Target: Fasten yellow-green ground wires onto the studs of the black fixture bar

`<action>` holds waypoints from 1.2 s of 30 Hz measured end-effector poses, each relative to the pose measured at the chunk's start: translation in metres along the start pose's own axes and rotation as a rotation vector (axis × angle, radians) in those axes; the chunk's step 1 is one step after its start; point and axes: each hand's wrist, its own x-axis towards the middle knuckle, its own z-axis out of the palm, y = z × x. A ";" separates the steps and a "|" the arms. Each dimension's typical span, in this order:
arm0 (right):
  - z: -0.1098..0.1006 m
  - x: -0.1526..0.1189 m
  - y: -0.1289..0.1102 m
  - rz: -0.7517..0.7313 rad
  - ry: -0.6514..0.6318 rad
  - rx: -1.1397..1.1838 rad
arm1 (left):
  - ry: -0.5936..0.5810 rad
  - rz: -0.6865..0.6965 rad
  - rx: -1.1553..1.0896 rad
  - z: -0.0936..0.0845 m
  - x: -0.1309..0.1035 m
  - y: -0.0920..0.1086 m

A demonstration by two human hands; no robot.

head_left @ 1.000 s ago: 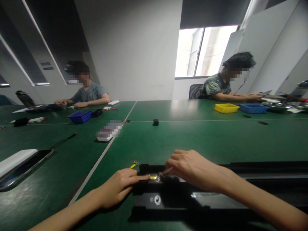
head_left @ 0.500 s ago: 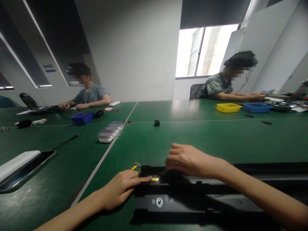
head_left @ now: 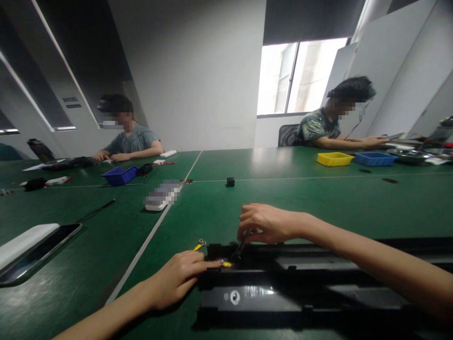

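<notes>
My left hand [head_left: 182,271] rests at the left end of a long black channel-shaped housing [head_left: 262,293]. Its index finger is stretched out, the tip pressing on a yellow-sleeved ring terminal [head_left: 227,265] inside the upper channel. Behind that hand, more ring terminals with yellow sleeves [head_left: 199,245] stick out over the table. My right hand [head_left: 264,223] is closed around the handle of a dark metal wrench [head_left: 240,249]. The wrench slants down, its head beside the yellow terminal; whether it sits on a fastener I cannot make out.
On the green table [head_left: 297,203] lie a small black block [head_left: 230,182], a white handheld device [head_left: 163,194] and a phone [head_left: 42,252] beside a white slab. Farther off are yellow [head_left: 334,159] and blue [head_left: 375,159] trays and a dark blue bin [head_left: 119,175]. Two people sit across.
My right hand has shifted up and slightly left, and the wrench now stands steeper with its head by the terminal. My left hand stays in place.
</notes>
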 end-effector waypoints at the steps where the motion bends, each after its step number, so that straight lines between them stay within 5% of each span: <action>1: 0.000 0.000 0.001 -0.002 -0.001 0.010 | -0.004 -0.003 0.001 0.000 0.000 0.000; 18: -0.001 0.002 -0.003 -0.025 0.023 -0.003 | -0.030 -0.026 -0.015 0.001 0.000 -0.002; 27: 0.015 0.002 -0.020 -0.031 0.046 -0.009 | -0.042 -0.049 -0.018 0.001 0.000 -0.001; 36: -0.001 -0.001 -0.014 -0.062 0.057 -0.064 | -0.035 -0.040 -0.011 0.001 0.001 -0.001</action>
